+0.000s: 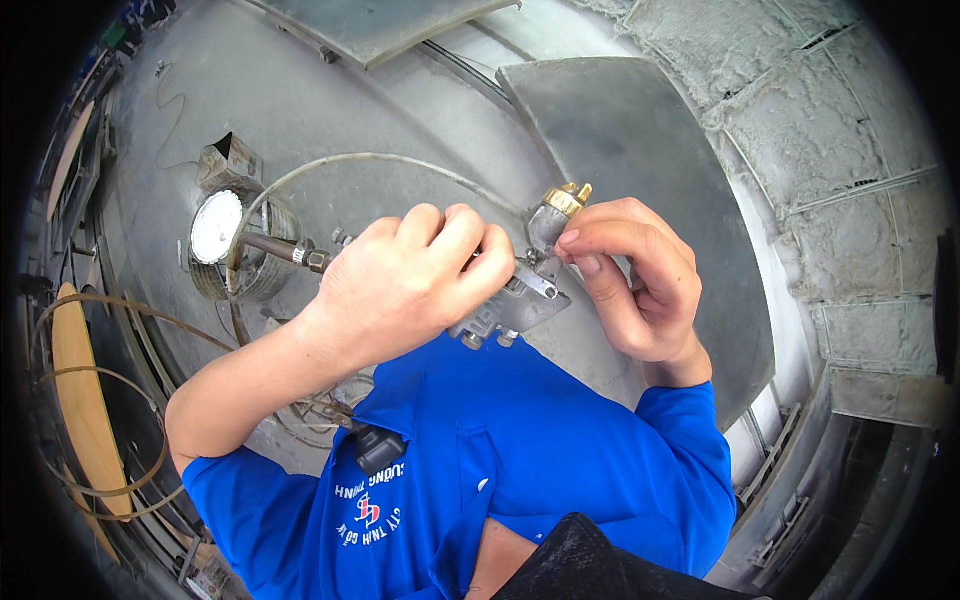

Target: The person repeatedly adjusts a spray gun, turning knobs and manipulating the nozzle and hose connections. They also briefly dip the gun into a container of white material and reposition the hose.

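A grey metal spray gun (532, 308) with a brass nozzle cap (566, 200) is held up in front of my chest. My left hand (415, 275) is wrapped round its body from above, covering much of it. My right hand (640, 280) is closed, thumb and index fingertip pinched together against the gun's neck, just below the brass cap. Whatever small part lies between those fingertips is hidden. A pale hose (380, 158) arcs behind my left hand toward the gun. A darker hose with a metal fitting (300, 255) runs to the gun under my left wrist.
Beyond my left forearm stands a bucket (265, 275) with a white round top, beside an open square tin (230, 162). Large grey panels (640, 150) lie ahead and right. Coiled hoses (130, 488) and a wooden board (85, 380) are at far left. A dust-coated wall (850, 240) rises right.
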`<action>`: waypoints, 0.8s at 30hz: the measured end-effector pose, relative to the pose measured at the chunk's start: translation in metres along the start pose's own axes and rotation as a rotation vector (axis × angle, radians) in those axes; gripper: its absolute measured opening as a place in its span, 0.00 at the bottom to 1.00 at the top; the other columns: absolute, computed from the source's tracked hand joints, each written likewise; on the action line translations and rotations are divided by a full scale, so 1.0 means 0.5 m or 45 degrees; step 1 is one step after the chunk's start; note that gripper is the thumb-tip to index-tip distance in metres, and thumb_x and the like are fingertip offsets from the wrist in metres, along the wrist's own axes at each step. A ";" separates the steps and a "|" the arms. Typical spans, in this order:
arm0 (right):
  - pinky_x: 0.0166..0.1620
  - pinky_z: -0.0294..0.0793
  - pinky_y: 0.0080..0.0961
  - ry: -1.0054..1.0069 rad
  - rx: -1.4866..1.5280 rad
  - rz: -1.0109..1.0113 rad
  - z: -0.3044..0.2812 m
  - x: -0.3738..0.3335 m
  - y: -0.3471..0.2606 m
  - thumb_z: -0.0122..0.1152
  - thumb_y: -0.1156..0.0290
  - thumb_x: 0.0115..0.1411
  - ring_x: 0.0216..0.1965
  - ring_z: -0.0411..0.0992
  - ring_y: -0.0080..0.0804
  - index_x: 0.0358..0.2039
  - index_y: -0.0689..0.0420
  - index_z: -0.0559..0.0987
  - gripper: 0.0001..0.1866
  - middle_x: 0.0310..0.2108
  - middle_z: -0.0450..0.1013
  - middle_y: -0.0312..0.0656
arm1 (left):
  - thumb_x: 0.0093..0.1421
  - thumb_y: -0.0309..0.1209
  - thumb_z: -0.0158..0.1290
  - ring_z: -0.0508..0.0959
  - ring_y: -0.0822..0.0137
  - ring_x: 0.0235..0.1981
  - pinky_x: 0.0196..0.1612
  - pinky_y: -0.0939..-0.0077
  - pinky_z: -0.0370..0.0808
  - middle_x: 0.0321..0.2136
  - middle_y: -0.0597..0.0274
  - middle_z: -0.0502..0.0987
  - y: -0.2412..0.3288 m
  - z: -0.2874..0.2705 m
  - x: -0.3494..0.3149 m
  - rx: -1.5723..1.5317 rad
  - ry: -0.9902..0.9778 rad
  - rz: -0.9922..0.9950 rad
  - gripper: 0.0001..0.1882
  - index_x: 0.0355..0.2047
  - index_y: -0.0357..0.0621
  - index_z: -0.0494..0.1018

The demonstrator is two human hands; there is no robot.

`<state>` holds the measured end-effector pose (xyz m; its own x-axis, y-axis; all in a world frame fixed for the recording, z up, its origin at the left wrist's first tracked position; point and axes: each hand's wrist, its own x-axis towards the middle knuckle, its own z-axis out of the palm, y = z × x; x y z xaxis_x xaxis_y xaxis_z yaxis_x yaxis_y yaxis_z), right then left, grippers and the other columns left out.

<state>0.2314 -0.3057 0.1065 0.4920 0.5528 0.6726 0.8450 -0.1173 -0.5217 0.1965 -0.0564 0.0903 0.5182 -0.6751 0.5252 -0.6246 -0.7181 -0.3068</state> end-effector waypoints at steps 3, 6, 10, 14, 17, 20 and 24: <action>0.40 0.78 0.29 -0.018 -0.017 -0.026 0.001 0.002 0.015 0.63 0.90 0.60 0.37 0.79 0.36 0.43 0.65 0.82 0.11 0.37 0.81 0.49 | 0.48 0.33 0.57 0.71 0.69 0.27 0.25 0.77 0.72 0.30 0.66 0.68 -0.004 0.009 0.008 0.003 -0.015 -0.001 0.18 0.41 0.45 0.75; 0.39 0.77 0.30 -0.035 -0.051 -0.049 0.000 0.001 0.026 0.64 0.90 0.60 0.37 0.79 0.37 0.43 0.65 0.82 0.12 0.37 0.81 0.49 | 0.48 0.33 0.57 0.71 0.70 0.28 0.26 0.77 0.73 0.30 0.66 0.68 -0.006 0.014 0.014 -0.001 -0.026 -0.003 0.18 0.41 0.45 0.75; 0.38 0.76 0.32 -0.044 -0.105 -0.091 -0.001 -0.003 0.038 0.66 0.92 0.51 0.36 0.77 0.40 0.43 0.64 0.82 0.18 0.38 0.80 0.47 | 0.48 0.33 0.57 0.72 0.70 0.28 0.27 0.78 0.74 0.30 0.66 0.69 -0.009 0.019 0.016 0.023 -0.035 0.011 0.19 0.42 0.44 0.75; 0.38 0.76 0.34 -0.062 -0.182 -0.142 0.008 -0.009 0.061 0.66 0.92 0.45 0.36 0.76 0.43 0.44 0.64 0.82 0.22 0.41 0.78 0.47 | 0.49 0.33 0.57 0.72 0.70 0.28 0.26 0.79 0.74 0.30 0.67 0.69 -0.013 0.039 0.017 0.086 -0.057 0.018 0.19 0.42 0.44 0.76; 0.38 0.76 0.34 -0.090 -0.224 -0.152 0.010 -0.016 0.068 0.65 0.92 0.46 0.37 0.76 0.44 0.44 0.65 0.82 0.22 0.41 0.77 0.48 | 0.48 0.34 0.57 0.72 0.71 0.27 0.26 0.79 0.73 0.30 0.67 0.69 -0.013 0.048 0.013 0.071 -0.062 0.026 0.19 0.42 0.44 0.76; 0.39 0.76 0.35 -0.137 -0.246 -0.130 0.011 -0.014 0.069 0.64 0.92 0.46 0.37 0.76 0.44 0.43 0.65 0.82 0.21 0.41 0.77 0.48 | 0.52 0.35 0.58 0.76 0.70 0.27 0.23 0.80 0.74 0.31 0.63 0.74 -0.014 0.050 0.013 0.108 -0.083 0.072 0.17 0.41 0.42 0.77; 0.40 0.77 0.36 -0.205 -0.212 -0.042 0.013 -0.005 0.065 0.62 0.92 0.48 0.38 0.77 0.45 0.43 0.64 0.82 0.21 0.41 0.78 0.47 | 0.52 0.36 0.58 0.75 0.71 0.27 0.23 0.81 0.73 0.29 0.64 0.74 -0.017 0.045 0.014 0.133 -0.074 0.080 0.15 0.39 0.43 0.77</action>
<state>0.2563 -0.3054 0.0843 0.4349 0.6818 0.5882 0.8896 -0.2240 -0.3981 0.2184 -0.0586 0.0787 0.5147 -0.7259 0.4563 -0.5946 -0.6856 -0.4200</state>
